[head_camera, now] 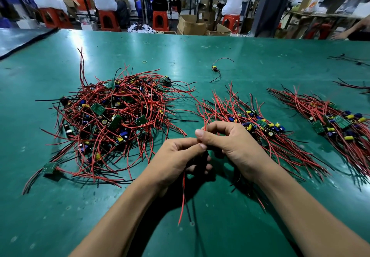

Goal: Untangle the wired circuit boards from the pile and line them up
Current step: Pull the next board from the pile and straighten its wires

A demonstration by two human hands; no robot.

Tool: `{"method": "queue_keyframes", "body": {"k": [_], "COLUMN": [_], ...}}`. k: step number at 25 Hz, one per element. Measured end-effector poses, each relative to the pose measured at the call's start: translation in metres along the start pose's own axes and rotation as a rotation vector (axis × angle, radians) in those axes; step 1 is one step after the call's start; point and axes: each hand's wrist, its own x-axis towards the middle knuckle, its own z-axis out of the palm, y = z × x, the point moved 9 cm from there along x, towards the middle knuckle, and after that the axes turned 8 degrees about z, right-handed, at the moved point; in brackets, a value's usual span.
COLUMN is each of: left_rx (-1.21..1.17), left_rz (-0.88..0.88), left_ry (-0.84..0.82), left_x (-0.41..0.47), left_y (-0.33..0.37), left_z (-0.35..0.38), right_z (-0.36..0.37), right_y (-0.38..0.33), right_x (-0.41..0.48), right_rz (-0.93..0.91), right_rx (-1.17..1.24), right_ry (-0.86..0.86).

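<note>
A tangled pile (112, 120) of small green circuit boards with red and black wires lies on the left of the green table (200, 52). Two lined-up rows of boards sit to the right: a middle row (258, 126) and a far-right row (338, 122). My left hand (176, 156) and my right hand (226, 138) meet in front of the middle row. Together they pinch the wires of one wired board (185, 196). Its red and black wires hang down below my left hand; the board itself is hidden in my hands.
A single wired board (215, 69) lies alone further back, near a small rubber band (144, 61). More wires (352, 60) lie at the far right edge. Beyond the table, people sit on red stools among cardboard boxes. Another person's hand (340, 35) touches the far right edge.
</note>
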Motion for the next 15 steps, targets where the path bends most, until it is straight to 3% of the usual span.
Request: {"method": "queue_keyframes", "body": {"k": [5,9,15], "left_rx": [0.023,0.042,0.092], "left_rz": [0.006,0.0,0.024], "left_ry": [0.034,0.055,0.081], "left_x": [0.001,0.0,0.001], "left_y": [0.001,0.003,0.005], "left_z": [-0.004,-0.007,-0.005], "right_z": [0.008,-0.002,-0.04], "right_y": [0.008,0.002,-0.013], "right_x": [-0.001,0.001,0.002], "right_rz": [0.122,0.031,-0.148], "right_rx": [0.094,0.078,-0.228], "right_ry": [-0.119,0.078,0.447]}}
